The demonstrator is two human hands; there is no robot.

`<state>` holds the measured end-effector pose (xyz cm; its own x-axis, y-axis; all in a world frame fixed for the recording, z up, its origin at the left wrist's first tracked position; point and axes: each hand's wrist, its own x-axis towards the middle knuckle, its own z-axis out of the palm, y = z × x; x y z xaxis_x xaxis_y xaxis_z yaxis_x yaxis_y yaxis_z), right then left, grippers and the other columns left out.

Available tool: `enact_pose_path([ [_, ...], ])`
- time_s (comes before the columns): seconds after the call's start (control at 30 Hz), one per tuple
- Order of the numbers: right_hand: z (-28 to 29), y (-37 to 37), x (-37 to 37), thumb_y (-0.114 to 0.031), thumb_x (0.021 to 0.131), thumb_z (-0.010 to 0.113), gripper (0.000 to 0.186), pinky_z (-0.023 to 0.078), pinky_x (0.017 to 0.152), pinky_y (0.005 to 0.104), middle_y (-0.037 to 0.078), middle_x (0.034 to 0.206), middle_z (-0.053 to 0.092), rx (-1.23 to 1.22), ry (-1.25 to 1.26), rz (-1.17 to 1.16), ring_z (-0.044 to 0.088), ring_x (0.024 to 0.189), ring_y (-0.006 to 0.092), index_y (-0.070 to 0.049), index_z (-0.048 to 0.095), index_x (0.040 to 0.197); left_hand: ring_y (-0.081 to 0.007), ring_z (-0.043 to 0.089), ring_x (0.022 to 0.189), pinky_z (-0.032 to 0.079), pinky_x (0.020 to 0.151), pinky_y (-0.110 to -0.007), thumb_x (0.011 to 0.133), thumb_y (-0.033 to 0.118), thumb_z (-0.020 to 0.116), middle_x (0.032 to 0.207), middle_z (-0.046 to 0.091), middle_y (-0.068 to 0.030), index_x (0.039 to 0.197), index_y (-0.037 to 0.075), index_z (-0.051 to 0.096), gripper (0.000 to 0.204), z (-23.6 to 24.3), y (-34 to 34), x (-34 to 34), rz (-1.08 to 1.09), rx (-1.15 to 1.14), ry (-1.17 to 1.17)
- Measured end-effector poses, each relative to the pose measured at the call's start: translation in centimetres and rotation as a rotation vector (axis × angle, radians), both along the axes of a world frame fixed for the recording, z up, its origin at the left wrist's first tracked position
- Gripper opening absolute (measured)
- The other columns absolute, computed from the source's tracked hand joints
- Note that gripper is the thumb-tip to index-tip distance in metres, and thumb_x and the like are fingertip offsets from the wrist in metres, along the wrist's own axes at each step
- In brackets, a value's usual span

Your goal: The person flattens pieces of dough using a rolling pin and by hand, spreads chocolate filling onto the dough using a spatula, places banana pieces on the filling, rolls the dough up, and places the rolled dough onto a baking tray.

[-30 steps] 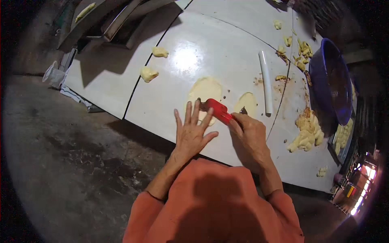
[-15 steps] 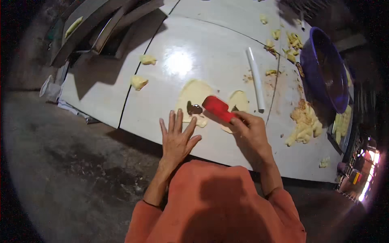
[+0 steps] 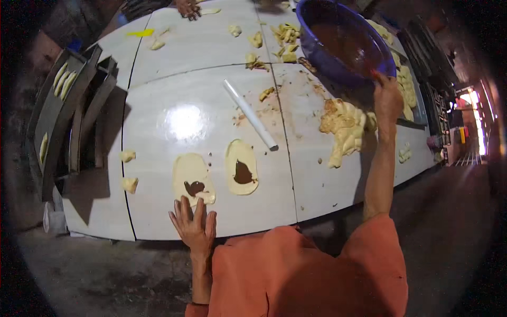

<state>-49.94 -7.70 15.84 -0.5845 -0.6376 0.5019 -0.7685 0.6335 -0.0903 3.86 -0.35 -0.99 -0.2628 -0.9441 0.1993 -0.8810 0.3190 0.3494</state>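
The left hand (image 3: pixel 194 227) is spread wide, with its fingertips at the near edge of the left flat dough (image 3: pixel 189 166). The right hand (image 3: pixel 388 98) holds a red tool (image 3: pixel 375 73) (just a bit of it shows) by the near side of the purple bowl (image 3: pixel 317 58). The right flat dough (image 3: pixel 233 158) lies beside the left one on the white bench (image 3: pixel 158 116). Both have brown blobs (image 3: pixel 243 173).

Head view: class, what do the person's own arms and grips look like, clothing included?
The left grip and right grip are human hands, with no gloves visible. The forearms are bare, slimmer toward the wrist, without visible cables or markings. Orange sleeves end near the elbows. Rings would be too small to tell.
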Motion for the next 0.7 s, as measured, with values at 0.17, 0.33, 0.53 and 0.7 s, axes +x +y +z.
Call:
enact_pose_path([
  [0.17, -1.8, 2.6, 3.3, -0.02, 0.099, 0.061, 0.026, 0.054, 0.078, 0.0443, 0.017, 0.102, 0.072, 0.041, 0.107, 0.184, 0.069, 0.086, 0.0363, -0.006, 0.073, 0.117, -0.0442, 0.039, 0.146, 0.022, 0.119, -0.066, 0.091, 0.036, 0.073, 0.154, 0.049, -0.0194, 0.133, 0.02, 0.071, 0.044, 0.1, 0.1, 0.4, -0.011, -0.021, -0.008],
  [0.33, -5.9, 3.7, 5.8, -0.026, 0.1, 0.06, 0.03, 0.054, 0.087, 0.0461, 0.017, 0.116, 0.069, 0.107, -0.51, 0.111, 0.069, 0.102, 0.0373, -0.006, 0.071, 0.121, -0.0437, 0.04, 0.144, 0.023, 0.119, -0.066, 0.091, 0.032, 0.074, 0.153, 0.05, -0.0188, 0.131, 0.019, 0.072, 0.042, -0.5, 0.2, 0.7, -0.025, -0.025, 0.013],
  [0.53, -11.4, 0.4, 6.1, -0.028, 0.1, 0.058, 0.036, 0.052, 0.094, 0.0474, 0.018, 0.12, 0.065, 0.125, -0.264, 0.139, 0.064, 0.112, 0.0376, -0.008, 0.067, 0.129, -0.0423, 0.042, 0.143, 0.024, 0.119, -0.066, 0.091, 0.028, 0.073, 0.152, 0.051, -0.0187, 0.126, 0.016, 0.073, 0.038, 0.9, 0.1, -0.3, 0.02, 0.037, 0.018],
  [0.7, -11.3, -9.9, 6.0, -0.032, 0.097, 0.061, 0.036, 0.051, 0.095, 0.0468, 0.022, 0.122, 0.068, 0.018, -0.509, 0.368, 0.066, 0.11, 0.0396, -0.005, 0.072, 0.119, -0.0437, 0.044, 0.141, 0.026, 0.118, -0.066, 0.084, 0.022, 0.074, 0.148, 0.053, -0.0226, 0.125, 0.013, 0.073, 0.042, 1.8, 0.2, -0.4, 0.077, 0.096, -0.011],
])
